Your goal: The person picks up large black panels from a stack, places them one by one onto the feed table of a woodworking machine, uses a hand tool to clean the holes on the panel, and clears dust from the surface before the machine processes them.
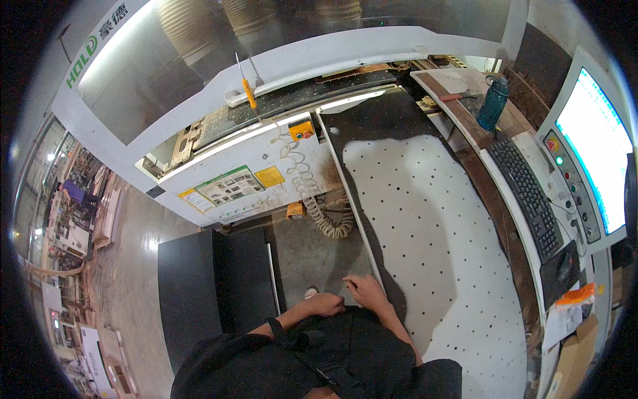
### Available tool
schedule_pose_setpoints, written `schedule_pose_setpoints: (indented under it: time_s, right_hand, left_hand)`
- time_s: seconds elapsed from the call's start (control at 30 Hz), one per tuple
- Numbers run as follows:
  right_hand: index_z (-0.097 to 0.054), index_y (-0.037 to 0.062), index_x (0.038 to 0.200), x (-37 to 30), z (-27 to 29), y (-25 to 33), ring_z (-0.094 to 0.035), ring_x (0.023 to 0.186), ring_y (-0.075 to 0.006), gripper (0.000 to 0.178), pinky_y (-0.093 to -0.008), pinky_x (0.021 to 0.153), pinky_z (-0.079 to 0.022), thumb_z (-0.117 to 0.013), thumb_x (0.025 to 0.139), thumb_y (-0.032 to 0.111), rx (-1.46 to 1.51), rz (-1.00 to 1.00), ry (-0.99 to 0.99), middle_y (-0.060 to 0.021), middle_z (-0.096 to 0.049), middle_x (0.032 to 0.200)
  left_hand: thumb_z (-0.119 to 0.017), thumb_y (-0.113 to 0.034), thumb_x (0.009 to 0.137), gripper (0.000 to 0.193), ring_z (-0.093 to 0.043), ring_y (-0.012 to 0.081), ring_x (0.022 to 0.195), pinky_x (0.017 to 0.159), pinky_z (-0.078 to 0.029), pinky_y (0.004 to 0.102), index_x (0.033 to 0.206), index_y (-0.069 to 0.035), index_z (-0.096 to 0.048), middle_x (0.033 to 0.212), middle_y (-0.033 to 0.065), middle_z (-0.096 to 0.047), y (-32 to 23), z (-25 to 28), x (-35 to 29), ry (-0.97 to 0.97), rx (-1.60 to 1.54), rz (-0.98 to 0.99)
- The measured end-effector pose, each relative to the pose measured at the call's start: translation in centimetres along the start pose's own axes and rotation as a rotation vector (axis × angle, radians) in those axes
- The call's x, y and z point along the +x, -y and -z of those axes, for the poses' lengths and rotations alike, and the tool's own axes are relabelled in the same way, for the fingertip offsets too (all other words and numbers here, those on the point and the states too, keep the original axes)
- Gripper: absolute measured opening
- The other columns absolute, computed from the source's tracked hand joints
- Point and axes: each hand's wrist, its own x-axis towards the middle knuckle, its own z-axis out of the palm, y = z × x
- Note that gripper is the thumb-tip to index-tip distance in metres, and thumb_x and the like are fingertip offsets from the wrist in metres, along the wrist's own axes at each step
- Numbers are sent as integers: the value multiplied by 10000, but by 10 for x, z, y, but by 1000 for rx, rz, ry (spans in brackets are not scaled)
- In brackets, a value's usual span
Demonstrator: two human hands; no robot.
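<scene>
My left hand is closed in front of my dark shirt, knuckles up. Whatever its fingers may hold is hidden. A dark band circles the left wrist. Close by, my right hand is loosely curled with its fingertips apart, pointing left, and nothing shows in it. The right hand is beside the edge of a white perforated table with a dark border. The two hands do not touch.
A stack of black panels stands at left. A white machine with a coiled hose spans the front; a yellow-handled tool rests there. At right are a keyboard, teal bottle, screen and red-handled tool.
</scene>
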Motion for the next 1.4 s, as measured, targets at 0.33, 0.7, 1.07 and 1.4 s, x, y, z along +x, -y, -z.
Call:
schedule_pose_setpoints:
  time_s: [0.33,0.7,1.07,1.4]
  right_hand:
    - [-701,61,1090,1,3,2,-656,774,-392,190,-484,727,-501,-635,936,152,11,42,-41,-171,-708,872]
    - [-696,71,1086,-1,5,6,-648,786,-427,198,-497,705,-515,-643,927,177,10,21,-37,-194,-692,872]
    - [-698,83,1116,3,14,22,-652,838,-367,203,-460,773,-514,-615,943,149,-1,-38,54,-148,-728,932]
    - [-675,67,1137,4,16,25,-644,1001,-347,235,-425,842,-520,-644,932,177,80,-69,-39,-169,-689,1058]
  left_hand:
    - [-580,-332,951,333,-665,419,973,825,-504,512,1047,-24,-662,1005,223,-697,-9,10,-6,-26,-11,-24]
    - [-766,-180,872,220,-630,168,846,778,-520,351,939,-51,-601,881,53,-644,-37,73,-34,-351,-507,-231]
    - [-531,-170,932,137,-531,160,796,982,-452,436,909,-104,-412,871,18,-456,-130,225,-103,-215,-1288,-885]
    - [-552,-191,926,155,-512,160,753,960,-435,485,914,-132,-408,848,-3,-427,-181,200,-90,238,-1760,-1225]
